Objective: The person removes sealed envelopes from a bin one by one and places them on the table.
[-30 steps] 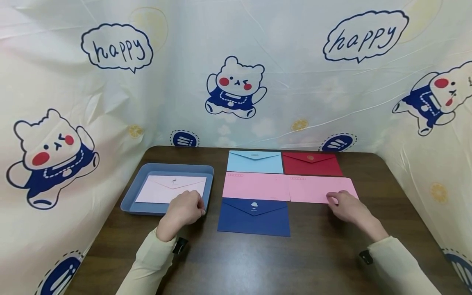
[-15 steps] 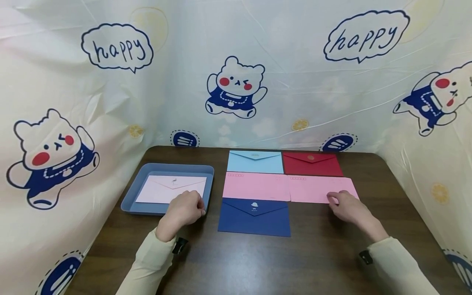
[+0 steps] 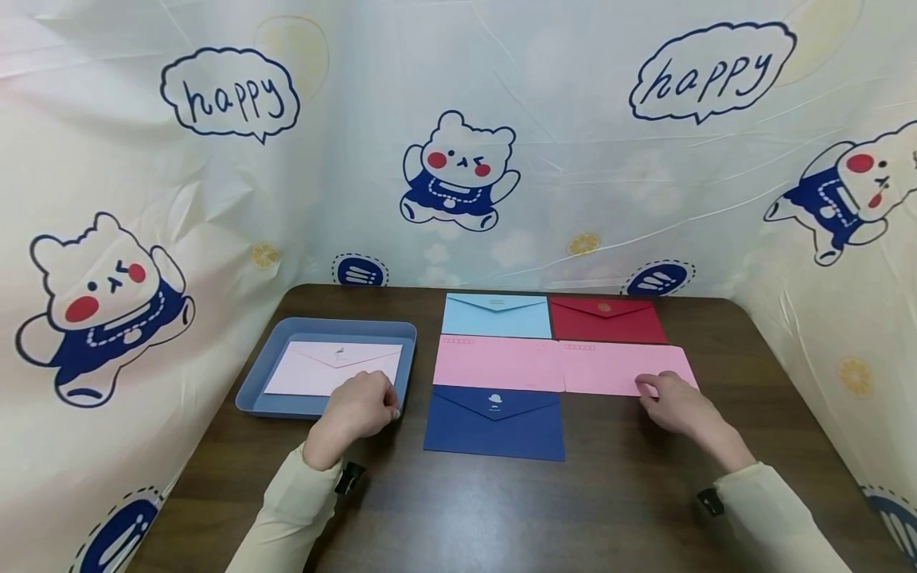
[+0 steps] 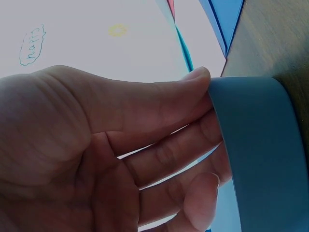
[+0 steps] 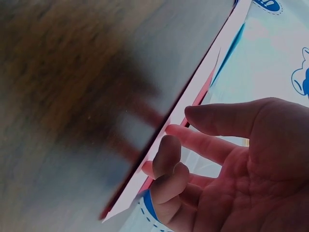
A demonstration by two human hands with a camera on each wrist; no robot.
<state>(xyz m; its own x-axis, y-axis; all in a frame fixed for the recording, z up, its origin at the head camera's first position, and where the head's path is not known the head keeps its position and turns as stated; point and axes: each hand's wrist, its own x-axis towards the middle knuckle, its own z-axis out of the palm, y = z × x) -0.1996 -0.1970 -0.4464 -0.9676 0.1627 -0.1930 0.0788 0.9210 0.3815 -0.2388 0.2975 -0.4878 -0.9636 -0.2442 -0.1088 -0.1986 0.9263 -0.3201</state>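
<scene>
My left hand (image 3: 358, 407) is at the front right corner of the blue-grey tray (image 3: 251, 390), fingers loosely bent. In the left wrist view the tray wall (image 4: 260, 154) hides some fingertips, and the thumb lies by its rim. A pale pink envelope (image 3: 301, 370) with a bird print lies in the tray. My right hand (image 3: 677, 402) rests at the near edge of the right pink envelope (image 3: 609, 368). In the right wrist view its fingertips (image 5: 174, 129) touch that envelope, some fingers are bent, and the thumb stands apart. Neither hand visibly grasps anything.
Left of it lies another pink envelope (image 3: 494, 363). Behind them are a light blue envelope (image 3: 494, 318) and a red envelope (image 3: 607, 325). A navy envelope (image 3: 494, 434) lies in front, all flat on the dark wooden table (image 3: 501, 517). A printed curtain (image 3: 573, 159) surrounds the table.
</scene>
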